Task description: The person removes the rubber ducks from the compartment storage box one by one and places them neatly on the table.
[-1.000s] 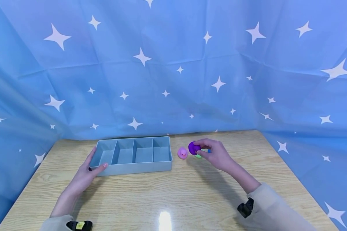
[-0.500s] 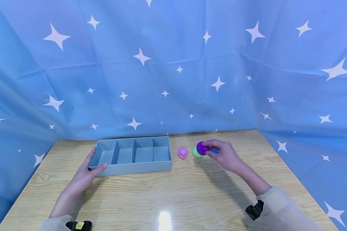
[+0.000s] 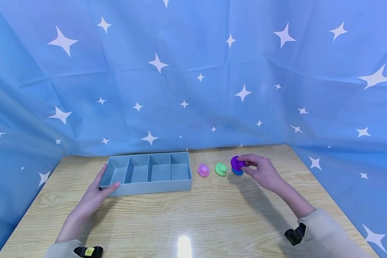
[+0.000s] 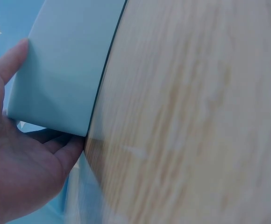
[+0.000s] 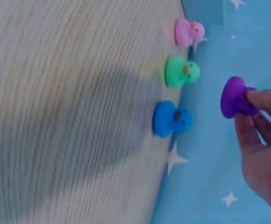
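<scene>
A grey-blue organizer box (image 3: 151, 187) with four side-by-side compartments lies on the table. My left hand (image 3: 91, 199) grips its left end, thumb over the front rim and fingers along the end wall; the left wrist view shows the palm at the box's corner (image 4: 60, 70). Pinched between thumb and fingers of my right hand (image 3: 266, 173) is a purple rubber duck (image 5: 233, 98), raised above the tabletop. Below it sits a blue rubber duck (image 5: 164, 119), partly hidden in the head view. A green rubber duck (image 3: 220, 169) and a pink rubber duck (image 3: 204, 171) stand further left.
The wooden table (image 3: 167, 222) ends at a blue curtain (image 3: 193, 79) with white stars, which hangs behind and at both sides. The pink duck is close to the box's right end.
My right hand has carried the purple duck rightward, from beside the pink duck, past the green one, to over the blue one. The left hand and box have stayed put.
</scene>
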A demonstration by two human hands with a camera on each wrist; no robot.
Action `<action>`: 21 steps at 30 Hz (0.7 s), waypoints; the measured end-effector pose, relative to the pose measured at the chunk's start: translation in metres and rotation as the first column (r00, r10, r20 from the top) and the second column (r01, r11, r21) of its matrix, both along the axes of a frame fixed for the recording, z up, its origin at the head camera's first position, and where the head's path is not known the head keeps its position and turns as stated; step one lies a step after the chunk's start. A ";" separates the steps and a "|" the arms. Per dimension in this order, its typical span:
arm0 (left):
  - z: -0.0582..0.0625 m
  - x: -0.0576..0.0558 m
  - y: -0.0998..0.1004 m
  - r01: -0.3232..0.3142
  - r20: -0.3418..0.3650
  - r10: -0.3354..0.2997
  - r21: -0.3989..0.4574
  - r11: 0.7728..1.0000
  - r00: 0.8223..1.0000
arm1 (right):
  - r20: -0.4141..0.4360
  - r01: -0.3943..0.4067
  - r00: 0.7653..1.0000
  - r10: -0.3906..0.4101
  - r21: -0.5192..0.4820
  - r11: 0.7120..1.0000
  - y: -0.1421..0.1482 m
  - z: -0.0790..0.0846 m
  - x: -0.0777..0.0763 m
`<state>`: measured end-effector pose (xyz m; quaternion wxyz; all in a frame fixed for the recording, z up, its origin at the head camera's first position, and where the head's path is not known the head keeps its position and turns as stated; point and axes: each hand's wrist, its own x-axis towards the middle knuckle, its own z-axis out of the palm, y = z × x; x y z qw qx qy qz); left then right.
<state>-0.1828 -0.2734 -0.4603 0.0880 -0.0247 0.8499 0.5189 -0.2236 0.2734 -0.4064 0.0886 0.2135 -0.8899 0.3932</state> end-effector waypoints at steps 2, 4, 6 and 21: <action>0.000 0.000 0.000 0.000 0.001 0.000 -0.003 1.000 1.000 | -0.014 0.013 1.000 -0.013 0.019 1.000 0.006 0.001 0.000; -0.001 0.000 0.000 0.000 0.002 0.000 -0.002 1.000 1.000 | -0.023 0.023 1.000 -0.022 0.039 0.999 0.011 0.001 0.000; -0.001 0.000 0.000 -0.001 0.000 0.001 0.000 1.000 1.000 | -0.025 0.026 0.999 -0.025 0.051 0.998 0.016 0.001 0.000; -0.001 0.000 0.001 -0.006 0.002 0.006 0.007 1.000 1.000 | -0.029 0.066 0.998 -0.064 0.110 0.992 0.040 -0.009 -0.004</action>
